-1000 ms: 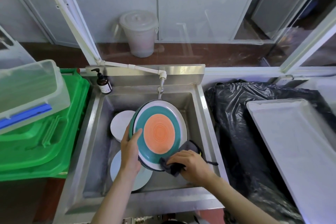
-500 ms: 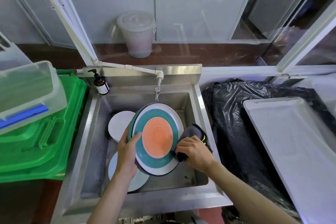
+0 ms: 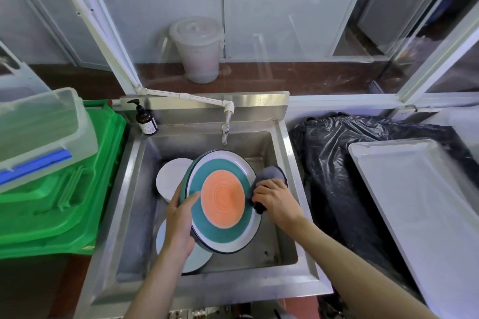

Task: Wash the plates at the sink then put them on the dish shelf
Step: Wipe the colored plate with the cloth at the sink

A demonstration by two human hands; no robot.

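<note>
A large plate [image 3: 223, 202] with an orange centre, a teal ring and a white rim stands tilted over the steel sink [image 3: 290, 261]. My left hand [image 3: 181, 223] grips its left edge, thumb on the face. My right hand [image 3: 274, 202] holds a dark grey cloth [image 3: 270, 175] against the plate's right rim. Two white plates lie in the basin: one [image 3: 169, 179] behind the held plate, another [image 3: 199, 258] under my left hand. The tap [image 3: 225, 132] hangs just above the plate; I see no water running.
A brown soap pump bottle [image 3: 145, 120] stands on the sink's back left corner. Green crates [image 3: 59, 197] with a clear plastic box [image 3: 41, 132] on top sit at the left. A black plastic bag [image 3: 337, 163] and a white tray [image 3: 425, 204] lie at the right.
My right hand with the cloth has moved from the plate's lower edge up along its right rim. The plate stays held in my left hand.
</note>
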